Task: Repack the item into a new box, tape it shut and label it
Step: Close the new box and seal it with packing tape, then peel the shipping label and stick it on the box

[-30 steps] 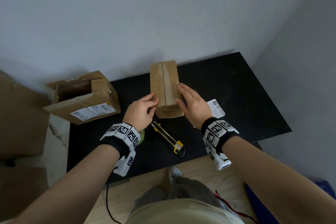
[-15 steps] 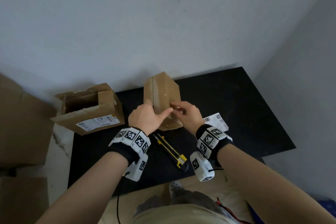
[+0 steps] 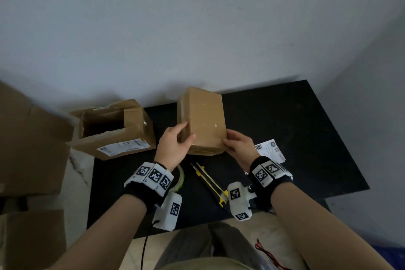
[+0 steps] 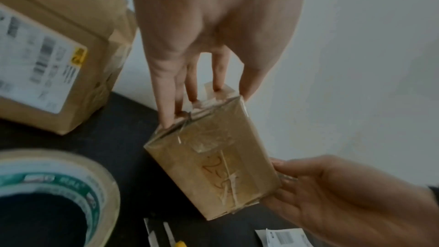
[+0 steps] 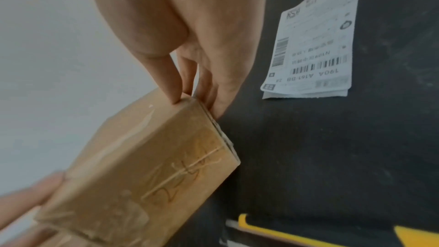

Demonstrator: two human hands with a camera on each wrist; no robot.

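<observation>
A small brown taped box point(image 3: 206, 120) is held tilted above the black table point(image 3: 285, 127), a plain side facing me. My left hand point(image 3: 173, 147) grips its left side, thumb on the front face and fingers behind. My right hand point(image 3: 238, 147) pinches its lower right corner. In the left wrist view the box point(image 4: 213, 157) shows a taped end with handwriting, held between the left fingers point(image 4: 171, 100) and the right hand point(image 4: 344, 194). The right wrist view shows that same end of the box point(image 5: 147, 157) under my right fingers point(image 5: 166, 82). A white shipping label point(image 3: 270, 151) point(image 5: 313, 48) lies on the table to the right.
The opened old box point(image 3: 114, 129) with a printed label lies at the table's left. A tape roll point(image 4: 47, 194) sits under my left wrist. A yellow utility knife point(image 3: 210, 184) lies near the front edge. Large cardboard boxes point(image 3: 26, 149) stand left of the table.
The small box lay on the table with its taped seam up; both hands have lifted and turned it, so a plain side now faces me.
</observation>
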